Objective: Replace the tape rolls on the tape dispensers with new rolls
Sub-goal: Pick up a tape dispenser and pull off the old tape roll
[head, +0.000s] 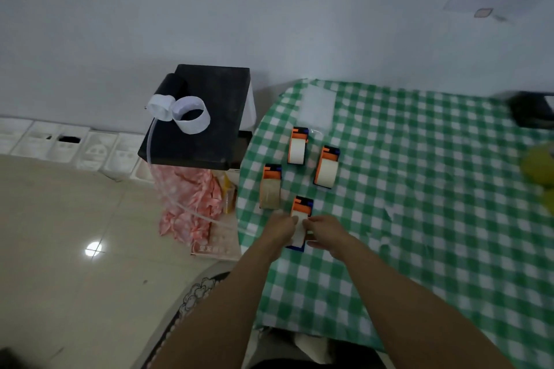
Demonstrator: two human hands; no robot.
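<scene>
On the green checked tablecloth [419, 189], in the head view (the only one), four orange-and-black tape dispensers lay close together near the table's left edge. The nearest dispenser [302, 206] sat between both hands. The left hand [281, 229] had its fingers curled against the dispenser's left flank. The right hand [325, 234] had thumb and fingertips bent in, pinching the white roll [299, 219] seated in it. Blur hid how firm either hold was.

Just beyond lay the brown-roll dispenser [270, 189], the far dispenser [297, 147] and the right-side dispenser [326, 168], the last two carrying pale rolls. Off the table to the left, a black box [209, 141] bore two white rings [192, 118] — possibly spent cores, though I could not tell.

The step in hand looked like work on the roll in the nearest dispenser, but whether it was being seated or lifted out was unclear. The next move would call for the left hand to brace the body while the right worked the roll squarely on its hub — the tape's free end kept toward the cutter.
</scene>
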